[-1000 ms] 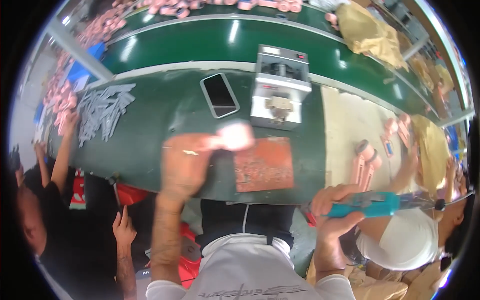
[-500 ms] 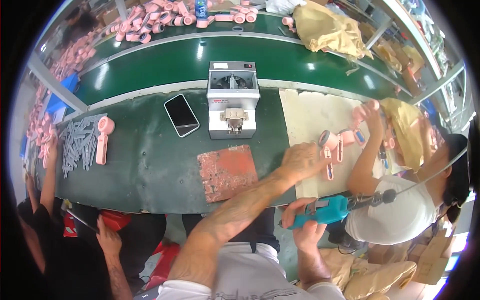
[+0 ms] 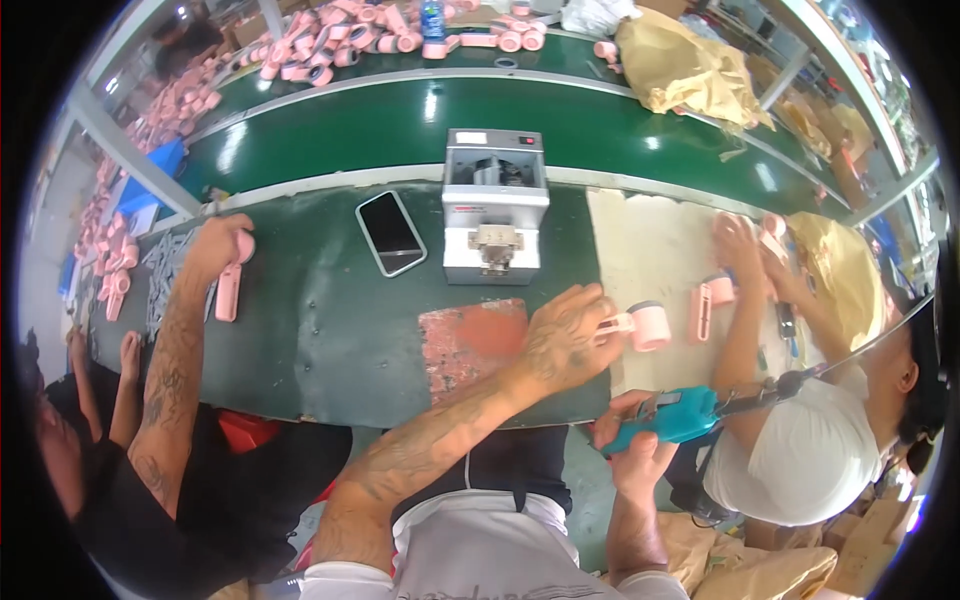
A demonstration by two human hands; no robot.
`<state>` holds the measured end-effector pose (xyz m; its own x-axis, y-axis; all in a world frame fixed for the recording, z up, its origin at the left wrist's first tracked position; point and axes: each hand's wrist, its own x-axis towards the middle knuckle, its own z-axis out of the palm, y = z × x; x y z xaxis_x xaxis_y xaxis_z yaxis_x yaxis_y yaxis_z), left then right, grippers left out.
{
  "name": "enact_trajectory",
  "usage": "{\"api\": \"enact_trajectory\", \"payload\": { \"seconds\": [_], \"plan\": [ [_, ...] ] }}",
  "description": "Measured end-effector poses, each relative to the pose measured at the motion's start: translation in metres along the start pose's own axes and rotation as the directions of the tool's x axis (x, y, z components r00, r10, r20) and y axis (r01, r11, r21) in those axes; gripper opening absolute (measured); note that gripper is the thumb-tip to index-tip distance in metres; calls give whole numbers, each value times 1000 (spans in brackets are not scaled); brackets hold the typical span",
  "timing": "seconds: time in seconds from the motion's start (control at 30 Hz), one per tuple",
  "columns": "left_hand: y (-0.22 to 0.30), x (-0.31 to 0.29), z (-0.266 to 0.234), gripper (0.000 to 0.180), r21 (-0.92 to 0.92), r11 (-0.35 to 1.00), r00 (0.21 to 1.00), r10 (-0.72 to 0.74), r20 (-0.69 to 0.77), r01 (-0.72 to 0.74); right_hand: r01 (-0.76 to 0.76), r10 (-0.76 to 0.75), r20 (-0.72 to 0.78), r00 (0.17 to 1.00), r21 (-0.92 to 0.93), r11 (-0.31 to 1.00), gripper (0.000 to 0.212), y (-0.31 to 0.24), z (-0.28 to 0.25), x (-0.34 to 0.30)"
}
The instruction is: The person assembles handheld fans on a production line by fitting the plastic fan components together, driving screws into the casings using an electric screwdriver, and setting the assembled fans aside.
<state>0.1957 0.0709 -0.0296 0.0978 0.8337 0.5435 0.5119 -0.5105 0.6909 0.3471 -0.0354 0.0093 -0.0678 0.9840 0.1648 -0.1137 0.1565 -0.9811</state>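
Pink gadget, with a round head and slim handle, sits just right of centre in the frame, over a cream sheet; whether it rests there or is lifted is unclear. The person's left hand, its arm slanting up from the lower left, has its fingers closed on the handle end. The right hand, well apart at lower right, is wrapped around a teal power tool, from which a dark cord leads toward the right edge; its working tip cannot be made out. Beside the gadget lies a second pink gadget, close to a co-worker's hand. A hold so near the end could let the head tip or slip, and pushing farther right could knock the neighbouring piece or bump that co-worker; raising the tool might catch its cord on the co-worker's arm. Farther out, a worn red mat lies partly behind the left forearm, with a grey machine above it and a phone to the machine's left. At left, another co-worker's hand is beside grey strips. Across the top runs a green conveyor belt.
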Motion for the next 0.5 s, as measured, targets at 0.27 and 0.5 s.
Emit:
{"api": "enact_trajectory", "payload": {
  "seconds": [0.27,0.5],
  "plan": [
    [-28,-64,-112,24,215,943,952,-283,118,254,51,-69,78,995,214,976,78,-7,55,60],
    [-49,-65,-111,36,247,961,985,-151,81,127,295,-329,81,941,282,913,65,10,137,153]
  ]
}}
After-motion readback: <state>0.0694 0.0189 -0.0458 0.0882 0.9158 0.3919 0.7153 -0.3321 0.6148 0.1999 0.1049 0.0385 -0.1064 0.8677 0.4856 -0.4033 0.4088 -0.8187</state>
